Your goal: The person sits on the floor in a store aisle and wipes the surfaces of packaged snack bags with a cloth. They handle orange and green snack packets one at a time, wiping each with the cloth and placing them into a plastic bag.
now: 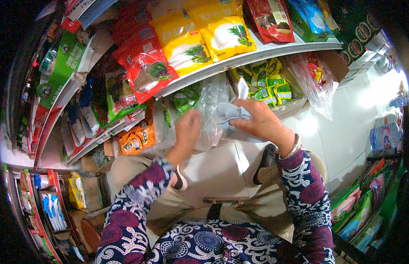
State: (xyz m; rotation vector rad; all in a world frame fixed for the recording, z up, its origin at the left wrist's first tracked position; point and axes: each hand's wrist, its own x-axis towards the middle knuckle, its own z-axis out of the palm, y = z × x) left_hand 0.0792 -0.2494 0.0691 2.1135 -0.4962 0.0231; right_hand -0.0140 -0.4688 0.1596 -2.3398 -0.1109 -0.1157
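My right hand [259, 115] grips a bunched grey-blue cloth [233, 111], and a pale end sticks up above the fingers. Motion blurs my left hand [188, 128], so what its curled fingers hold, if anything, is unclear. It is next to a clear plastic bag [211, 115] in the low row of goods. Green packets [187, 99] lie just beyond the left hand. Past the right hand, a carton [292, 107] holds several small green-and-yellow packets [265, 84].
A white shelf edge [250, 54] runs above the hands, bearing yellow bags [229, 33] and a red bag [151, 66]. Orange packets [138, 138] sit low at left. A plastic bag of red-and-yellow packets [318, 76] hangs at right. My knees flank the tiled floor [221, 168].
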